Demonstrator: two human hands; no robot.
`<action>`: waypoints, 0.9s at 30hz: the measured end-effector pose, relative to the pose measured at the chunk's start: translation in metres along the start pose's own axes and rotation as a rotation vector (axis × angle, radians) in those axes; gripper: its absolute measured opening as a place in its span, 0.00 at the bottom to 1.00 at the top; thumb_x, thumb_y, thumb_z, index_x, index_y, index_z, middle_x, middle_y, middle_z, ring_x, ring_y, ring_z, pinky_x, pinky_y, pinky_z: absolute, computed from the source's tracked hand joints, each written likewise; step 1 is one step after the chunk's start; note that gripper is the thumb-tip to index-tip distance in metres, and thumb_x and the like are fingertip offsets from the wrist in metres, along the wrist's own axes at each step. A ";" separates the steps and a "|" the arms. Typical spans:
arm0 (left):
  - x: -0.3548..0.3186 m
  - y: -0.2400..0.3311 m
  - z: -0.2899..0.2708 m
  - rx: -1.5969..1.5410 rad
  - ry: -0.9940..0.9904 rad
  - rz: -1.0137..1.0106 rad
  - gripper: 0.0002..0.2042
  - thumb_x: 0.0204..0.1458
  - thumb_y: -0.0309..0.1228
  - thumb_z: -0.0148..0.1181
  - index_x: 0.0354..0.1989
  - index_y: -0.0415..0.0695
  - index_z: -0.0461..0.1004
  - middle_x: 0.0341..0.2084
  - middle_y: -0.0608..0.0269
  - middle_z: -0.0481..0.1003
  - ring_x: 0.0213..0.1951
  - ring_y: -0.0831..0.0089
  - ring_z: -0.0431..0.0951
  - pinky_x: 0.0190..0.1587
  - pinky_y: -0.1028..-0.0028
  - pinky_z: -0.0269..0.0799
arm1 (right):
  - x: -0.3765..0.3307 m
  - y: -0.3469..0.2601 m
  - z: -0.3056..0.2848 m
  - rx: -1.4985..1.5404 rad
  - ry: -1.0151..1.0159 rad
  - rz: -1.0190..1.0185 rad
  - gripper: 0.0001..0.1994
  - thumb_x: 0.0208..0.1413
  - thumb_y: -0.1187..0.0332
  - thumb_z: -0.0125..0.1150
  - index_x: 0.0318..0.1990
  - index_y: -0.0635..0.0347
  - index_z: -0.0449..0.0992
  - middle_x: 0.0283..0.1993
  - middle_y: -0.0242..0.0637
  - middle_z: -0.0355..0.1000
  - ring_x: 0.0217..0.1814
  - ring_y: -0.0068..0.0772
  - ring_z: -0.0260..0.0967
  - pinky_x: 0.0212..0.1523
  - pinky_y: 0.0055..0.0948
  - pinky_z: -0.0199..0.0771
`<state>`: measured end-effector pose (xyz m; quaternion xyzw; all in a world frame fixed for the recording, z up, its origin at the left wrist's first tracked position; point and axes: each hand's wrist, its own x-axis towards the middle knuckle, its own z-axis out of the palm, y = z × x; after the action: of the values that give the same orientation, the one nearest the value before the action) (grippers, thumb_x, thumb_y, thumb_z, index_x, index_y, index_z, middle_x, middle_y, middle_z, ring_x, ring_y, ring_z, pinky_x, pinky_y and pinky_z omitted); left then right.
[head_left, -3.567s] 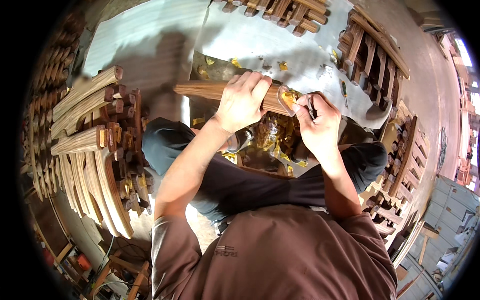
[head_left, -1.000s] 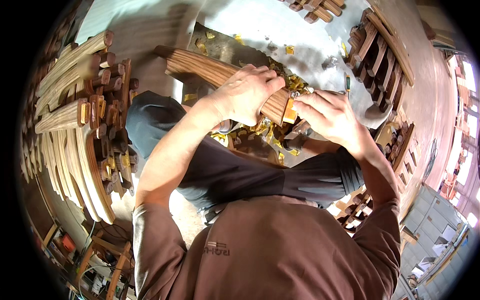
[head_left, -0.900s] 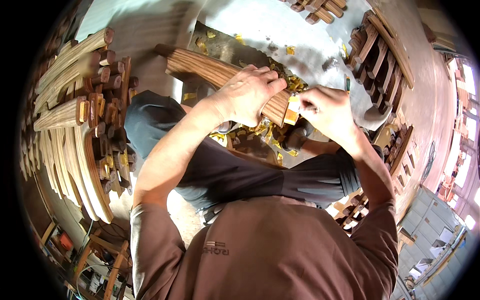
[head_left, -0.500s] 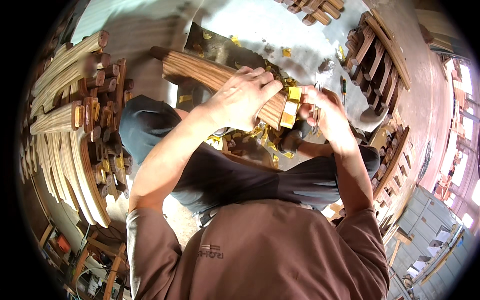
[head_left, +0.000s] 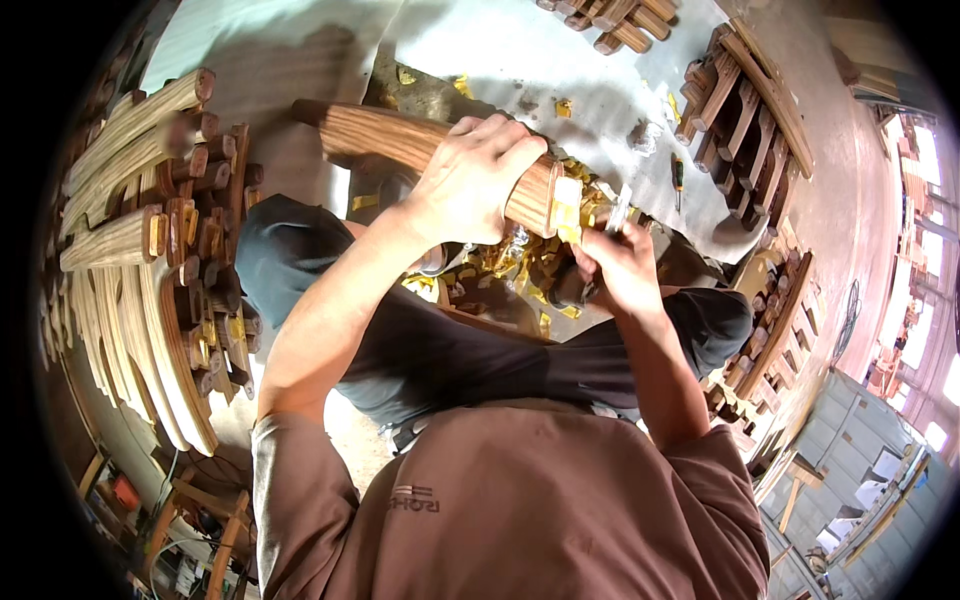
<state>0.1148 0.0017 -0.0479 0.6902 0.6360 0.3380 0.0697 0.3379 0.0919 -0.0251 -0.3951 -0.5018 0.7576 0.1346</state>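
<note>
My left hand (head_left: 472,182) is wrapped over a shaped brown wooden piece (head_left: 380,138), which lies slanting above my knees. Yellow tape (head_left: 565,212) covers part of its right end and its tenon. Just below that end, my right hand (head_left: 622,262) is closed on a small metal tool (head_left: 620,208) with a thin shiny blade-like part pointing up; its exact kind does not show. The right fingertips are by the lower edge of the tape. Beneath the wood lie many yellow tape scraps (head_left: 515,255).
Stacked wooden parts (head_left: 130,225) rise on my left. More wooden pieces lie at the upper right (head_left: 735,120), at the top (head_left: 625,22) and beside my right knee (head_left: 775,320). A screwdriver (head_left: 678,180) rests on the pale sheet (head_left: 590,70).
My right hand has moved left and down with the metal tool, from beside the taped end to below it. The wood's taped end has shifted slightly left and up, the left hand still on it.
</note>
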 end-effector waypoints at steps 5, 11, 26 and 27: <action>0.004 -0.001 0.001 0.011 -0.034 0.002 0.36 0.20 0.24 0.68 0.49 0.44 0.66 0.41 0.55 0.72 0.44 0.53 0.73 0.48 0.58 0.69 | -0.032 -0.011 0.011 -0.053 0.071 -0.102 0.05 0.56 0.79 0.58 0.31 0.64 0.69 0.19 0.30 0.68 0.17 0.17 0.63 0.18 0.20 0.62; 0.015 -0.003 0.001 0.054 0.059 -0.026 0.33 0.24 0.26 0.69 0.49 0.43 0.69 0.43 0.52 0.72 0.48 0.52 0.73 0.53 0.57 0.69 | -0.051 -0.033 0.019 -0.116 0.080 -0.222 0.03 0.53 0.82 0.60 0.32 0.67 0.74 0.20 0.31 0.70 0.18 0.18 0.65 0.19 0.19 0.64; 0.023 -0.017 -0.013 0.155 0.186 0.010 0.32 0.31 0.33 0.72 0.51 0.45 0.69 0.40 0.56 0.74 0.42 0.58 0.78 0.44 0.59 0.76 | -0.021 -0.004 -0.037 -0.759 0.392 -0.197 0.09 0.53 0.70 0.69 0.37 0.67 0.81 0.25 0.29 0.77 0.24 0.18 0.72 0.28 0.23 0.74; 0.036 -0.019 -0.027 0.135 0.281 -0.026 0.31 0.32 0.34 0.73 0.50 0.43 0.70 0.38 0.56 0.75 0.39 0.59 0.79 0.41 0.60 0.77 | -0.017 0.014 -0.042 -0.629 0.345 -0.229 0.09 0.54 0.71 0.69 0.38 0.69 0.81 0.28 0.30 0.78 0.27 0.17 0.73 0.31 0.21 0.74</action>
<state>0.0823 0.0289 -0.0238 0.6309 0.6696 0.3870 -0.0622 0.3825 0.1030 -0.0371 -0.4802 -0.7208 0.4688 0.1731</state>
